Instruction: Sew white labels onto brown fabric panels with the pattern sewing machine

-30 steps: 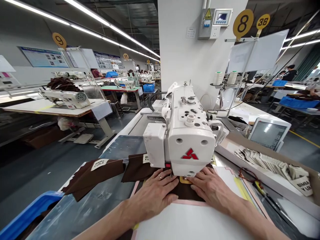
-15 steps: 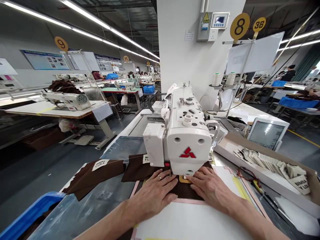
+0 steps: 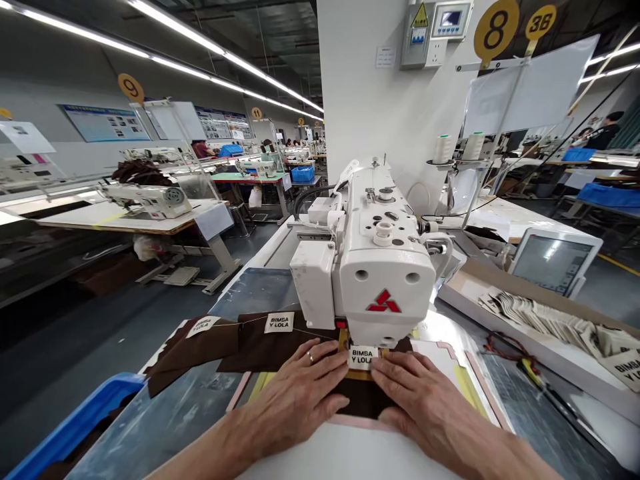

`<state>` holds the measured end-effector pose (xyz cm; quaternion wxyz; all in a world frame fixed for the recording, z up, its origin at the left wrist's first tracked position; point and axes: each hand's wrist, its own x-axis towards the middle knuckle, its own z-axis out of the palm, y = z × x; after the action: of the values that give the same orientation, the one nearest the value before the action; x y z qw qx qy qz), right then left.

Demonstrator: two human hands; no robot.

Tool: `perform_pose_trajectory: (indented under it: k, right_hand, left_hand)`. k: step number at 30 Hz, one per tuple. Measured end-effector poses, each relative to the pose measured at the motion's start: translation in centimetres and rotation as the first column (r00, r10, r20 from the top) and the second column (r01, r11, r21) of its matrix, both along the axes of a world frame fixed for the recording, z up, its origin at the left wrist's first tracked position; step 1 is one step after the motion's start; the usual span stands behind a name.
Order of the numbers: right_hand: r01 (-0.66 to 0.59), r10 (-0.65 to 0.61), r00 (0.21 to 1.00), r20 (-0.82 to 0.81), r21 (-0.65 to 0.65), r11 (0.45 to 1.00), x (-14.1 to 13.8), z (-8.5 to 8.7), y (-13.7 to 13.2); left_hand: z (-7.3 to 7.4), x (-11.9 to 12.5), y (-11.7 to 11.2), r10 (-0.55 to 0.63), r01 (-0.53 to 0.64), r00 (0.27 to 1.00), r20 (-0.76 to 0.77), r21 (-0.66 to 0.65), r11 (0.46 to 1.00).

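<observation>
Under the head of a white sewing machine [image 3: 387, 280] lies a brown fabric piece [image 3: 363, 399]. A white label [image 3: 363, 355] printed "BIMBA Y LOLA" sits on it, bordered by a yellowish frame [image 3: 357, 375]. My left hand [image 3: 303, 390] rests flat at the label's left side, a ring on one finger. Flat on the other side is my right hand [image 3: 420, 387], its fingertips at the label's right edge. Neither hand grips anything. To the left, labelled brown fabric pieces [image 3: 225, 347] trail along, with a light thread running across them.
A cardboard box [image 3: 530, 333] of stacked labels stands on the right, with yellow-and-black thread snips [image 3: 535, 377] beside it and a tablet-like screen [image 3: 555, 261] behind. A blue bin [image 3: 75, 420] is at lower left. Thread cones [image 3: 443, 149] stand behind the machine.
The label between my hands has come into view at the front of the machine head. The fabric pieces at left have shifted leftward, exposing a second label fully. Both hands stay flat.
</observation>
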<state>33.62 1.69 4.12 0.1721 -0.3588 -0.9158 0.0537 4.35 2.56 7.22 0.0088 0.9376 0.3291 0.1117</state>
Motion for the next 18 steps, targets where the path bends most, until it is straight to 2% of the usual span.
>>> perform_pose_trajectory:
  k: [6,11,18]
  right_hand:
    - [0.031,-0.029,0.999,0.023,-0.062,0.998,-0.5,-0.7,0.1]
    - [-0.003,0.008,0.997,0.081,-0.073,0.997,-0.1,0.1,0.1]
    - [-0.032,0.035,0.990,0.140,-0.027,0.999,0.3,1.0,0.2]
  left_hand:
    - [0.4,2.3,1.6,-0.060,0.060,0.998,-0.020,-0.020,0.998]
    - [0.3,2.8,2.2,-0.072,0.069,0.993,-0.091,-0.036,0.997]
    - [-0.4,3.0,3.0,-0.103,0.095,0.992,-0.075,-0.099,0.991]
